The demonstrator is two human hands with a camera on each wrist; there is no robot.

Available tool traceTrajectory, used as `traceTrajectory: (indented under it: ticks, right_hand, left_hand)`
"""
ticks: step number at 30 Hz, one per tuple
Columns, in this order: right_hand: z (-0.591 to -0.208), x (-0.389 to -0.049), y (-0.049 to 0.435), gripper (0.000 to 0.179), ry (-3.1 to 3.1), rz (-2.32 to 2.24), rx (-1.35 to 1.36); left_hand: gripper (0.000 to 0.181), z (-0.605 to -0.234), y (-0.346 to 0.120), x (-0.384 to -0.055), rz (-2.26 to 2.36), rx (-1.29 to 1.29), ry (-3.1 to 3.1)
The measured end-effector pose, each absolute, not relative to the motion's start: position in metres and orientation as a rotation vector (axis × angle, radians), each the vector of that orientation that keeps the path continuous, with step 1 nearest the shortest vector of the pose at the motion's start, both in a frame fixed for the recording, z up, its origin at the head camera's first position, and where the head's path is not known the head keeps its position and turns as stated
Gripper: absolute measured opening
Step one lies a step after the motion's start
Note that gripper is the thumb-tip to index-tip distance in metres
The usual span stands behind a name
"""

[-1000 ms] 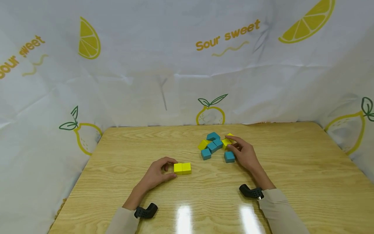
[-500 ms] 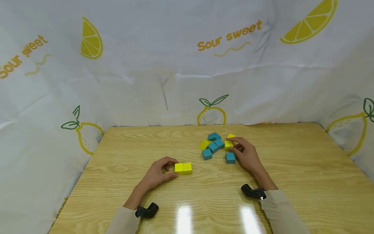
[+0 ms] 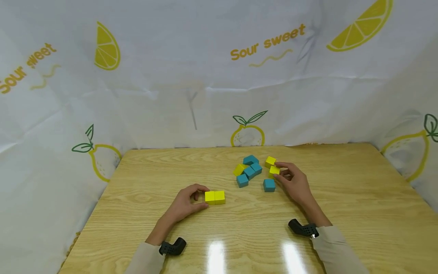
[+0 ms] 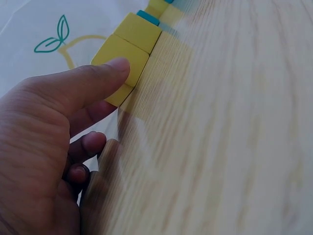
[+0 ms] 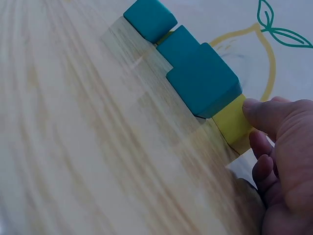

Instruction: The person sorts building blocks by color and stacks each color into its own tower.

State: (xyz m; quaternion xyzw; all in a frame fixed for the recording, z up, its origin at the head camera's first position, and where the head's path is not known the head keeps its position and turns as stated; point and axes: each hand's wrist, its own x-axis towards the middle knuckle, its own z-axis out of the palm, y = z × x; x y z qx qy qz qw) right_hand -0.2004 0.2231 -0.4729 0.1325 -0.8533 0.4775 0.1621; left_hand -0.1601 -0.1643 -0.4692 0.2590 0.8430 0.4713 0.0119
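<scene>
Two yellow blocks sit side by side on the table; my left hand (image 3: 184, 202) pinches the left block (image 3: 210, 197) between thumb and index finger, and the right block (image 3: 219, 197) adjoins it. In the left wrist view the thumb lies on the near face of the yellow block (image 4: 124, 51). Farther right, my right hand (image 3: 295, 183) grips another yellow block (image 3: 274, 171) by its sides. Just behind that is one more yellow block (image 3: 270, 161). A teal block (image 3: 269, 185) stands in front, partly covering the gripped yellow block (image 5: 231, 122) in the right wrist view.
Left of the right hand, several teal blocks (image 3: 249, 172) cluster around a yellow block (image 3: 239, 169), with an arch-like teal block (image 3: 251, 160) at the back. The wooden table (image 3: 154, 167) ends at a white lemon-print cloth (image 3: 164, 114). Each wrist wears a black camera mount.
My right hand has moved slightly right with its yellow block, away from the teal cluster, uncovering more of the yellow block behind. My left hand keeps its place on the yellow pair.
</scene>
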Motion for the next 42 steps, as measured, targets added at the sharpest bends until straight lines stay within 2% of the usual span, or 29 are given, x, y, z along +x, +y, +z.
traceTrajectory:
  ticks: [3,11,21,42]
  right_hand:
    - [-0.473,-0.199,0.225,0.039,-2.444,1.354,0.376]
    - [-0.47,-0.194,0.231,0.043,-2.567,1.293,0.246]
    - [-0.467,-0.194,0.233,0.042,-2.632,1.315,0.207]
    - [-0.467,-0.196,0.23,0.042,-2.579,1.346,0.198]
  left_hand:
    - [0.04,-0.47,-0.164,-0.16,1.471,0.805,2.632]
    - [0.037,-0.44,-0.157,-0.148,1.466,0.816,2.607]
    - [0.041,-0.474,-0.165,-0.163,1.499,0.849,2.627]
    - [0.037,-0.476,-0.168,-0.164,1.552,0.888,2.604]
